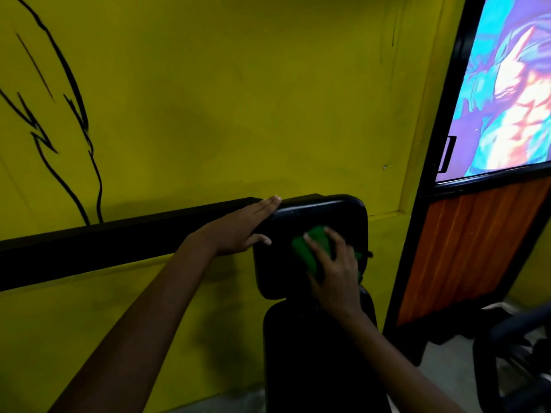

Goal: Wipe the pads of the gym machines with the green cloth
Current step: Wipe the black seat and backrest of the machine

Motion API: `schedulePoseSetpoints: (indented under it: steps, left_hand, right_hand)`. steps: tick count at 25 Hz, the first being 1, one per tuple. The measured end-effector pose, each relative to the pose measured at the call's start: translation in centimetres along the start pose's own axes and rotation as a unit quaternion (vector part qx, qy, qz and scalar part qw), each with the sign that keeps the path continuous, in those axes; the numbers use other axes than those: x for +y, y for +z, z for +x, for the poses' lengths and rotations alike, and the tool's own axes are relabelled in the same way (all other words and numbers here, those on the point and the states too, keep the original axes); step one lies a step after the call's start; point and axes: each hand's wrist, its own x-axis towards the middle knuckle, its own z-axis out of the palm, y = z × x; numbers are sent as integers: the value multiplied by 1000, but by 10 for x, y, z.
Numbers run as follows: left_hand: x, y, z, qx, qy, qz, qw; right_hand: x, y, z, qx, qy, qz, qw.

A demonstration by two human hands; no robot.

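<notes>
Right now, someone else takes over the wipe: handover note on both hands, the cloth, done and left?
Left hand: open, fingers straight, resting on the upper pad's left edge, steadying it.
Right hand: grips the green cloth, pressed against the upper pad's face.
Done: cannot tell how much of the pad is already wiped.
Left: finish the upper pad, then the lower pad beneath it, which the cloth is not touching.

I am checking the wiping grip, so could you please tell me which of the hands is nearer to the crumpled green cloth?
Right. The right hand grips the crumpled green cloth against the black padded upper pad; the left hand rests flat on that pad's upper left edge, apart from the cloth.
</notes>
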Motion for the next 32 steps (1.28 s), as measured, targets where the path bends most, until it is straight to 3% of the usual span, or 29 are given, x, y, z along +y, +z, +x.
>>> schedulePoseSetpoints:
  steps: [4, 9, 11, 13, 15, 17, 20, 24, 28, 30, 32]
  left_hand:
    - [-4, -1, 3, 3, 4, -10, 1000]
    - [-8, 6, 1, 20, 8, -18, 1000]
    - [-7, 9, -1, 46, 1, -41, 998]
    - [2, 31, -8, 163, -23, -93, 982]
    - [19, 81, -25, 297, -99, -187, 931]
    - [44, 143, -48, 266, -200, -313, 889]
    - [61, 210, -70, 188, -257, -316, 894]
    - [62, 220, -65, 159, -272, -354, 881]
    - [72, 222, -64, 147, -271, -392, 867]
    - [72, 222, -64, 143, -272, -392, 867]
    - [71, 224, -68, 139, -261, -404, 866]
  right_hand:
    - [-13, -4, 69, 52, 36, -14, 998]
    - [-1, 13, -35, 0, -27, -36, 999]
    - [3, 10, -29, -20, -47, -26, 998]
    - [-4, 4, 7, -2, -37, -18, 999]
    - [-10, 0, 43, 14, -33, -30, 999]
    - [-10, 4, 48, 23, -39, -55, 997]
    - [2, 11, 5, 3, -112, -88, 990]
    - [13, 4, 3, -24, -179, -108, 978]
    - [-8, 2, 54, 9, -120, -106, 987]
    - [-9, 11, 40, 29, -114, -112, 987]
    - [1, 20, -1, 9, -166, -125, 978]
